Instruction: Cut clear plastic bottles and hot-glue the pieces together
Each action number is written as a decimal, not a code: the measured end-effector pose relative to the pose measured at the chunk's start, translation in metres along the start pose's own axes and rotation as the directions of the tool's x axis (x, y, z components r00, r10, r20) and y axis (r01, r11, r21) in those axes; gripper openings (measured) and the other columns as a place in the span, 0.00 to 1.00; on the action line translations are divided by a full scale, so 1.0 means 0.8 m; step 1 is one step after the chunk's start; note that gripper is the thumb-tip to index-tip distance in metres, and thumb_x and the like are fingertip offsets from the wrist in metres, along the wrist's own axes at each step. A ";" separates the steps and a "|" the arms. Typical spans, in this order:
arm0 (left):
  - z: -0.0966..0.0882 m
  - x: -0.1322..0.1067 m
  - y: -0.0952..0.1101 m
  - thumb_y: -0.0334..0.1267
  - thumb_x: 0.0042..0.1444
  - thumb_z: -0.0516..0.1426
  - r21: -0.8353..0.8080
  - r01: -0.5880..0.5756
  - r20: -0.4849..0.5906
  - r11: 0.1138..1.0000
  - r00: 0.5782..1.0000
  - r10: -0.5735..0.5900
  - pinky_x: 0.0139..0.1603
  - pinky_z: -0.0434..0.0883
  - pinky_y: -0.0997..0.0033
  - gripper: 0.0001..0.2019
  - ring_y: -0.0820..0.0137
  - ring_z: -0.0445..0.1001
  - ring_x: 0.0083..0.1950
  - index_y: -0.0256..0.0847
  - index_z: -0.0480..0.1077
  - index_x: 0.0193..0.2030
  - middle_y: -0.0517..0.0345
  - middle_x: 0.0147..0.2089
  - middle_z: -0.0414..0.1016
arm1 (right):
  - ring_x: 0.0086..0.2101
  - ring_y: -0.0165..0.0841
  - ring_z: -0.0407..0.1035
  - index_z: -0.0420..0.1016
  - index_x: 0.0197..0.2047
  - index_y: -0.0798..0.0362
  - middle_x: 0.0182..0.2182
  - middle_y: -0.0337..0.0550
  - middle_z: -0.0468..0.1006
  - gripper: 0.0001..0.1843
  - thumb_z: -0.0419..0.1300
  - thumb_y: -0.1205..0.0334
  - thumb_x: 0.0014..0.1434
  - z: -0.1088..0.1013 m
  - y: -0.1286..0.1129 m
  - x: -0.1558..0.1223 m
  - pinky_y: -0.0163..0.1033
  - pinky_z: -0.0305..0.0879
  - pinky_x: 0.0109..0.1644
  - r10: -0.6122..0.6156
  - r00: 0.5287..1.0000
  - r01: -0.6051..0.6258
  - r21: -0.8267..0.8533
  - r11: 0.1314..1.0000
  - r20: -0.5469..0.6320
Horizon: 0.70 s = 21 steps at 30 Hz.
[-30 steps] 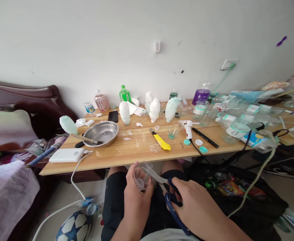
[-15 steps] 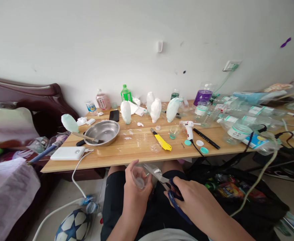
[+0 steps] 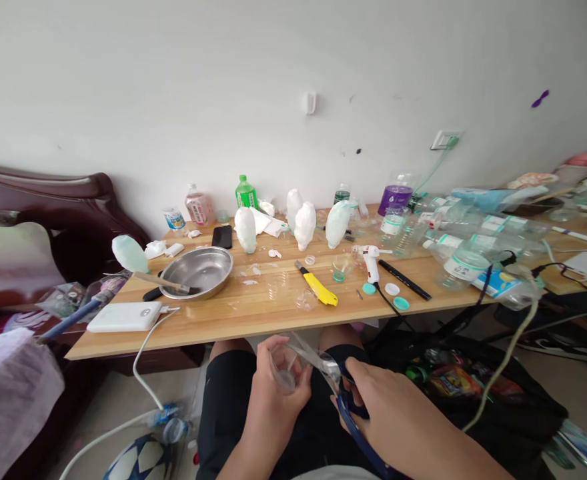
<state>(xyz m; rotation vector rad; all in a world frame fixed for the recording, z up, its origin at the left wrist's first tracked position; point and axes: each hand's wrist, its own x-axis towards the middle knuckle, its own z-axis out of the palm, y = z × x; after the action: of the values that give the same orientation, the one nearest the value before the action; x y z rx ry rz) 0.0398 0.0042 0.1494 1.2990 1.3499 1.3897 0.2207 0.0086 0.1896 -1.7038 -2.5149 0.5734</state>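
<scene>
1. Plastic piece (image 3: 287, 380), clear and cup-like, sits in the left hand (image 3: 277, 401) over the lap, just short of the table (image 3: 213, 330); a loose clear strip trails towards the right hand (image 3: 383, 395).
2. Handling (judged): very light, thin-walled, springy; smooth enough to slip, prone to denting if squeezed. Cut edges may be sharp. Best hold: round the firmer cup wall, clear of the blades.
3. Left fingers: curled part-way round the cup wall, thumb on the opposite side, gap held at the piece's width.
4. Right fingers: closed round the navy handles of the scissors (image 3: 358, 437); blades lie at the strip. How far the blades are parted cannot be told.
5. Metal bowl (image 3: 207, 261), on the table's left part: holds the head of a wooden-handled brush (image 3: 154, 280), whose handle leans out over the rim.
6. Pink-labelled bottle (image 3: 199, 209) and green bottle (image 3: 246, 193): upright near the wall; fill level not readable.
7. Clear bottles (image 3: 466, 261): heaped on the right; any contents unclear.
8. Black bag (image 3: 503, 430), below the table: bright wrappers (image 3: 451, 383) show inside.
</scene>
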 end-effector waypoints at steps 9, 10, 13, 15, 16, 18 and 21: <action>-0.013 0.001 -0.005 0.35 0.54 0.62 -0.044 0.070 0.126 0.997 0.990 -0.064 0.34 0.67 0.72 0.22 0.72 0.67 0.30 0.44 0.55 0.50 0.69 0.27 0.65 | 0.29 0.44 0.75 0.71 0.34 0.51 0.28 0.47 0.80 0.12 0.58 0.52 0.60 0.002 -0.002 0.003 0.39 0.53 0.29 0.033 0.999 -0.032 -0.039 0.999 0.003; -0.014 0.002 -0.006 0.37 0.54 0.63 -0.062 0.073 0.134 0.995 0.989 -0.064 0.33 0.67 0.72 0.23 0.72 0.67 0.29 0.44 0.55 0.51 0.70 0.27 0.65 | 0.29 0.45 0.75 0.72 0.33 0.51 0.27 0.47 0.80 0.12 0.56 0.53 0.61 0.002 -0.002 0.004 0.39 0.52 0.29 0.032 0.999 -0.032 -0.063 0.997 0.002; -0.017 0.003 -0.006 0.39 0.53 0.65 -0.133 0.071 0.151 0.988 0.987 -0.051 0.33 0.66 0.73 0.24 0.72 0.66 0.30 0.45 0.56 0.50 0.69 0.27 0.64 | 0.29 0.46 0.76 0.73 0.31 0.51 0.26 0.47 0.80 0.11 0.55 0.56 0.62 0.001 -0.001 0.006 0.39 0.49 0.29 0.043 0.999 -0.044 -0.116 0.992 -0.010; -0.019 0.004 -0.006 0.40 0.53 0.65 -0.178 0.070 0.166 0.982 0.985 -0.041 0.32 0.66 0.73 0.24 0.73 0.65 0.30 0.45 0.56 0.50 0.69 0.28 0.64 | 0.29 0.47 0.76 0.73 0.31 0.50 0.26 0.47 0.81 0.10 0.56 0.56 0.61 0.000 0.000 0.005 0.39 0.48 0.28 0.045 0.999 -0.048 -0.138 0.989 -0.030; -0.019 0.005 -0.006 0.41 0.53 0.65 -0.197 0.072 0.177 0.978 0.984 -0.037 0.32 0.66 0.74 0.24 0.73 0.65 0.30 0.45 0.56 0.50 0.69 0.28 0.64 | 0.29 0.47 0.76 0.74 0.31 0.50 0.25 0.46 0.81 0.11 0.56 0.56 0.62 0.000 0.001 0.005 0.39 0.48 0.28 0.042 0.998 -0.047 -0.146 0.988 -0.037; -0.019 0.008 -0.006 0.40 0.53 0.65 -0.231 0.072 0.187 0.970 0.982 -0.029 0.31 0.65 0.75 0.24 0.73 0.65 0.29 0.45 0.56 0.49 0.69 0.28 0.65 | 0.29 0.47 0.76 0.74 0.30 0.50 0.25 0.47 0.81 0.12 0.56 0.54 0.62 0.000 0.001 0.005 0.39 0.48 0.28 0.040 0.998 -0.048 -0.167 0.985 -0.048; -0.019 0.010 -0.008 0.40 0.51 0.66 -0.245 0.060 0.182 0.968 0.983 -0.015 0.33 0.67 0.73 0.23 0.72 0.68 0.31 0.45 0.59 0.48 0.65 0.31 0.68 | 0.29 0.47 0.77 0.76 0.30 0.50 0.25 0.49 0.81 0.15 0.56 0.52 0.63 -0.003 0.000 0.006 0.39 0.49 0.27 0.045 0.998 -0.053 -0.195 0.979 -0.049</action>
<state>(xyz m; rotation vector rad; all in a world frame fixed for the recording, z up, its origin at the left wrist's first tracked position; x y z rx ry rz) 0.0226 0.0101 0.1459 1.1917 1.0371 1.3341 0.2191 0.0136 0.1910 -1.8235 -2.5798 0.2938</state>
